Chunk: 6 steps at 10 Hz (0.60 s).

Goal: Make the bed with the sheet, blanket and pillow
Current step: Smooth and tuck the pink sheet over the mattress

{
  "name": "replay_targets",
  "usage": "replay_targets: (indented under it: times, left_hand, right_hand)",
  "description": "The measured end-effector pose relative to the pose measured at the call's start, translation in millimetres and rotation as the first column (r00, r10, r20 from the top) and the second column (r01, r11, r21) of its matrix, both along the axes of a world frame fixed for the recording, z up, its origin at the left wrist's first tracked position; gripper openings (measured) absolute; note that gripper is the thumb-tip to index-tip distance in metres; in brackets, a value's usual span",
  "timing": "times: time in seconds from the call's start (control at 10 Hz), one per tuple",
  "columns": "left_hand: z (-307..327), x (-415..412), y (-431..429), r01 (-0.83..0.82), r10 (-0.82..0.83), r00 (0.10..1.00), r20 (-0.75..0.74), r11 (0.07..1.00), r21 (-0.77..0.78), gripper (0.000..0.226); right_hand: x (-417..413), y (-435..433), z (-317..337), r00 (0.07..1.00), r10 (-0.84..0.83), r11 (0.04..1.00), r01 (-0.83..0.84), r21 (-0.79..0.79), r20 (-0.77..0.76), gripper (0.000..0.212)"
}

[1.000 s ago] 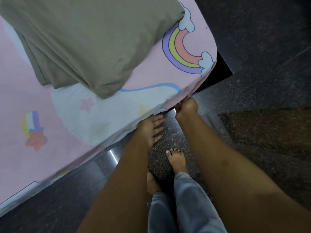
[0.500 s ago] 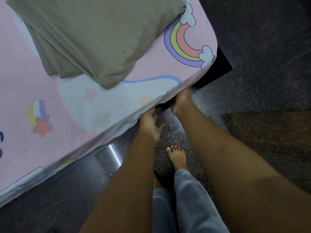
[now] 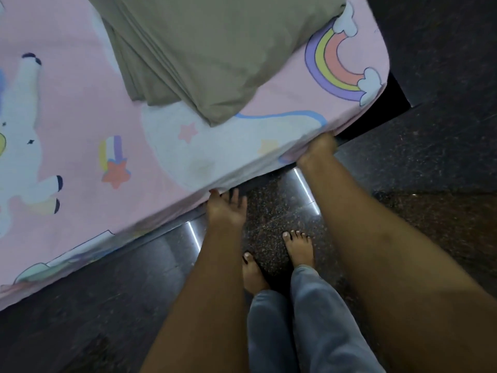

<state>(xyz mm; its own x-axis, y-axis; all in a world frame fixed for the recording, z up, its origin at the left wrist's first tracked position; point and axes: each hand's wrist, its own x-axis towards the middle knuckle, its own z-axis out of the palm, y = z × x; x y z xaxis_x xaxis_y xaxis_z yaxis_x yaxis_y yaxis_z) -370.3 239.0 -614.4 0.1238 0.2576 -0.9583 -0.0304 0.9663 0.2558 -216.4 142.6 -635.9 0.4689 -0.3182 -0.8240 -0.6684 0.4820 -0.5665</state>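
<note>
At the bottom centre of the frame, grey-blue trouser legs (image 3: 309,319) and two bare feet (image 3: 300,250) are seen on a dark speckled floor (image 3: 107,319). Two bare forearms are stretched from the lower edge up towards the middle.

The left hand (image 3: 227,211) is held at centre frame with its fingers (image 3: 236,196) straight and spread apart. Nothing is gripped by it, and only its tips are laid against the lower hem of the sheet (image 3: 80,103).

The right hand (image 3: 318,150) is found right of centre, slightly higher, pressed against the same hem. Its fingers are hidden under the cloth and blurred, so it cannot be told whether the hem is clamped.

The pink sheet is spread across the left and upper part of the frame, over the mattress. It is printed with a shooting star (image 3: 115,170) at centre left and a rainbow (image 3: 336,71) at upper right. A black bed corner (image 3: 382,114) is exposed just below the rainbow.

At top centre, olive-grey bedding (image 3: 215,49) is piled on the sheet in folded layers. Whether it is pillow or blanket cannot be told.
</note>
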Motion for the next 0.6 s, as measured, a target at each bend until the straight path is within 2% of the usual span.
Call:
replay_targets:
  times: [0.1, 0.2, 0.3, 0.4, 0.5, 0.6]
  left_hand:
    - [-12.1, 13.7, -4.1, -0.035, 0.035, 0.999, -0.003, 0.999, -0.017, 0.037]
    - [-25.6, 15.1, -7.5, 0.098, -0.097, 0.991, -0.088, 0.995, 0.000, 0.036]
    - [-34.8, 12.2, -8.4, 0.283, -0.275, 0.941, -0.197, 0.959, 0.011, 0.037]
    - [-33.4, 11.9, -3.4, 0.391, -0.379, 0.898, -0.224, 0.920, 0.009, 0.036]
    - [-18.3, 3.5, 1.4, 0.543, -0.542, 0.819, -0.190, 0.838, -0.051, 0.034]
    - [-1.7, -8.9, 9.9, 0.767, -0.736, 0.604, -0.306, 0.641, -0.028, 0.024]
  right_hand:
    - [-0.8, -9.8, -11.7, 0.996, 0.085, 0.954, -0.085, -0.286, -0.013, 0.033]
    - [1.9, -15.5, -25.3, 0.958, 0.283, 0.787, -0.261, -0.559, -0.048, 0.033]
    - [7.4, -24.5, -37.9, 0.909, 0.391, 0.662, -0.386, -0.643, -0.143, 0.035]
    - [24.9, -16.4, -15.9, 0.923, 0.371, 0.681, -0.341, -0.648, -0.096, 0.036]
    - [34.1, -50.9, -106.5, 0.884, 0.461, 0.749, -0.437, -0.498, -0.082, 0.044]
    - [-119.9, -153.5, -312.5, 0.384, 0.896, 0.253, -0.854, -0.454, -0.222, 0.040]
